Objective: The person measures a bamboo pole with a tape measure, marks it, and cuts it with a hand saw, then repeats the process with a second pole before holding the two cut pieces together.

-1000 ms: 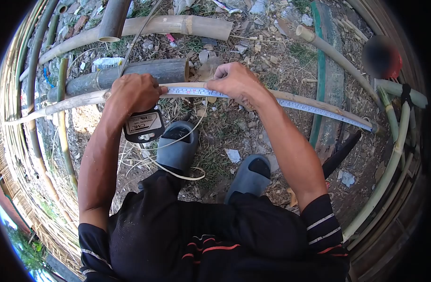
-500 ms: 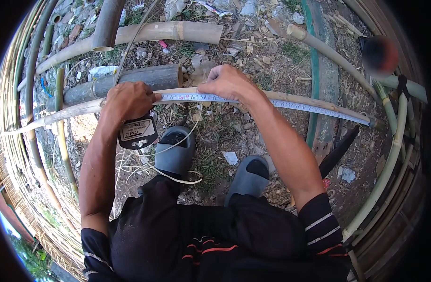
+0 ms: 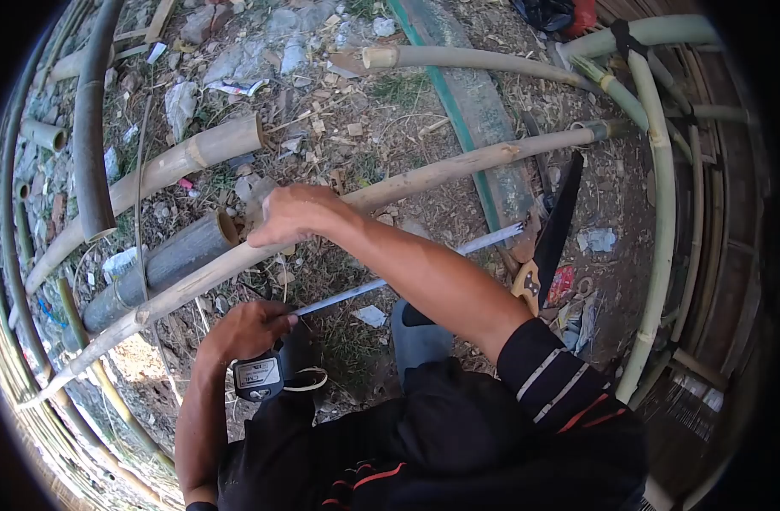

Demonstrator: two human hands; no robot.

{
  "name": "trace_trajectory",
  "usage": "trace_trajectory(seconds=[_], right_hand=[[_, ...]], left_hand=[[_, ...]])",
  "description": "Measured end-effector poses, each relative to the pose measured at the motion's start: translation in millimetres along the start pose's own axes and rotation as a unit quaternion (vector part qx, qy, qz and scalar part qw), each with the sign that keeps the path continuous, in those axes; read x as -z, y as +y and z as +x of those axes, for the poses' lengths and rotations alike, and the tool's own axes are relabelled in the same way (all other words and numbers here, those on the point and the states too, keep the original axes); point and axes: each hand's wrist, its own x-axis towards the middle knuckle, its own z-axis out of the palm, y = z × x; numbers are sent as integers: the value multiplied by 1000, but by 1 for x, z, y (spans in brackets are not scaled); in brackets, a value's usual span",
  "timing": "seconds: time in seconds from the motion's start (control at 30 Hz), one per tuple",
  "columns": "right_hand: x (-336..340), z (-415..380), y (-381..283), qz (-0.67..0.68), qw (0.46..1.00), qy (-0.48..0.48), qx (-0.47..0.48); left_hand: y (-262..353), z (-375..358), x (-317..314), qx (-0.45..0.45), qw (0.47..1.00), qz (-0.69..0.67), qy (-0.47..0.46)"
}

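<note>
My left hand [image 3: 247, 330] is closed round a tape measure [image 3: 258, 376], whose dark case with a pale label hangs under the fingers. From the thumb, the white tape blade [image 3: 347, 295] runs out to the right, passes below my right forearm and ends in the air near the green-edged board. My right hand [image 3: 298, 215] grips a long, pale bamboo pole [image 3: 441, 170] from above. This pole slants from lower left to upper right, apart from the blade. Part of my right fingers is hidden behind the hand.
A handsaw [image 3: 556, 230] with a wooden handle lies at right. Beyond my right hand lie a dark bamboo piece [image 3: 181, 255] and a thicker pale one [image 3: 190, 157]. A green-edged board [image 3: 454, 94] crosses the ground. A tied bamboo frame [image 3: 658, 196] stands at right.
The tape blade has come off the pole and is now nearer my body. My right hand has gone from the blade to the pole. The view has turned, showing the handsaw more fully.
</note>
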Motion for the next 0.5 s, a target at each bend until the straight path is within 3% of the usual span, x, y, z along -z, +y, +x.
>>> trace_trajectory(seconds=[0.2,0.3,0.5], right_hand=[[-4,-10,4,44,998,45,7],[-2,-12,1,50,998,46,12],[5,-10,3,21,1000,-8,19]], left_hand=[[2,21,-26,-18,999,30,-5],[6,23,-31,19,998,66,-4],[-9,46,-49,-26,994,91,49]])
